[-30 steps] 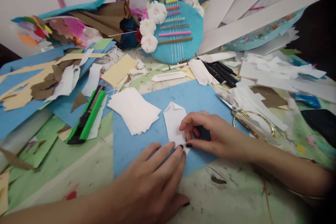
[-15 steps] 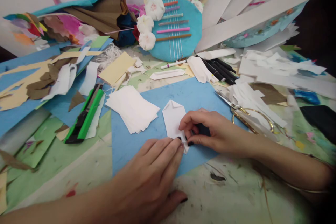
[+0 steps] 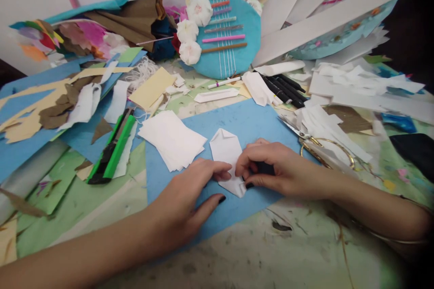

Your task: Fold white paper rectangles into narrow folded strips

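A small white paper piece [image 3: 225, 146] with folded corners at both ends lies on the blue sheet [image 3: 251, 117]. My right hand [image 3: 271, 169] pinches its lower right edge between thumb and fingers. On its left side, my left hand [image 3: 190, 196] has thumb and fingers apart, the fingertips at the paper's left edge, holding nothing. Just beyond my left hand, a stack of white paper pieces [image 3: 172, 140] rests on the blue sheet.
Gold-handled scissors [image 3: 313, 142] lie to the right, near black markers [image 3: 285, 90] and white scraps. A green cutter [image 3: 113, 149] is at left beside paper scraps. A turquoise paper guitar [image 3: 225, 36] with white flowers stands behind.
My left hand has lifted off the paper's lower end and moved left, its thumb and fingers spreading. More of the folded lower end shows. My right hand has shifted slightly right.
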A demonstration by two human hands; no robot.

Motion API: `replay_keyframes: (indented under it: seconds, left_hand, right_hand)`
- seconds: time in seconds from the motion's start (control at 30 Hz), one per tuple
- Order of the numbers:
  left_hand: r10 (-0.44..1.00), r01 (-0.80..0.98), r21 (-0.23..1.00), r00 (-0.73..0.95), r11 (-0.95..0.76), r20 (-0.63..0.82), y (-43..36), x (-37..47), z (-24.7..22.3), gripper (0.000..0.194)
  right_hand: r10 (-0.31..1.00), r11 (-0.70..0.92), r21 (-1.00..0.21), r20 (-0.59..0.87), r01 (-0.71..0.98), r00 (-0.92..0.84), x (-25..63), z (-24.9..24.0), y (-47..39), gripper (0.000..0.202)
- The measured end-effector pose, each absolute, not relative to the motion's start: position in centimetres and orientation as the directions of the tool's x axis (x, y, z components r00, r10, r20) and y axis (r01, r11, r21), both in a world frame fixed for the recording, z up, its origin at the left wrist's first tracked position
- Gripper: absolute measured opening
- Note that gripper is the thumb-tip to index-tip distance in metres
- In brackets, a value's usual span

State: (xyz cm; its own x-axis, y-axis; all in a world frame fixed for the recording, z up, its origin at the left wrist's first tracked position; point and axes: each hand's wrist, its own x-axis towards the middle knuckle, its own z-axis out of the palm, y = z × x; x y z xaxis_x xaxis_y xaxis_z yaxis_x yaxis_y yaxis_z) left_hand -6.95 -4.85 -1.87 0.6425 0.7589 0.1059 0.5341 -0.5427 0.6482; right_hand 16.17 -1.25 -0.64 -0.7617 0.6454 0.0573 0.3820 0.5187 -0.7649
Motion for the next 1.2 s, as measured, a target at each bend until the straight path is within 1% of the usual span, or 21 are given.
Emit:
replay_keyframes:
  seconds: [0.1, 0.2, 0.37, 0.63, 0.83, 1.0, 1.07, 1.2]
  left_hand:
    - [0.753, 0.509, 0.675, 0.649, -0.535, 0.107, -4.3, -6.9, -1.7, 0.026]
    - [0.752, 0.502, 0.692, 0.653, -0.519, 0.091, -3.8, -6.6, -1.4, 0.019]
    - [0.754, 0.494, 0.723, 0.655, -0.483, 0.056, -3.3, -6.2, -1.0, 0.015]
    - [0.767, 0.502, 0.725, 0.64, -0.471, 0.055, -3.5, -5.9, -1.2, 0.016]
    - [0.771, 0.522, 0.703, 0.634, -0.483, 0.058, -3.6, -5.7, -1.2, 0.017]
    - [0.763, 0.518, 0.68, 0.64, -0.519, 0.095, -3.7, -5.6, -1.3, 0.014]
    - [0.754, 0.516, 0.66, 0.646, -0.547, 0.119, -3.8, -5.5, -1.4, 0.014]
    - [0.701, 0.492, 0.592, 0.689, -0.638, 0.183, -4.2, -5.5, -1.6, 0.022]
  right_hand:
    - [0.575, 0.581, -0.751, 0.107, 0.313, -0.811, 16.3, -0.8, -1.1, 0.015]
    - [0.546, 0.618, -0.729, 0.131, 0.293, -0.827, 16.4, -0.9, -1.2, 0.022]
    - [0.517, 0.665, -0.696, 0.165, 0.273, -0.84, 16.6, -1.0, -1.2, 0.031]
    - [0.46, 0.727, -0.651, 0.224, 0.22, -0.859, 16.7, -1.5, -1.2, 0.035]
    - [0.432, 0.76, -0.616, 0.24, 0.207, -0.869, 16.9, -1.8, -1.2, 0.036]
    - [0.431, 0.763, -0.609, 0.233, 0.215, -0.872, 16.8, -1.6, -1.2, 0.035]
    - [0.431, 0.765, -0.607, 0.234, 0.215, -0.872, 16.7, -1.5, -1.2, 0.035]
    - [0.432, 0.762, -0.609, 0.229, 0.218, -0.872, 16.7, -1.5, -1.2, 0.036]
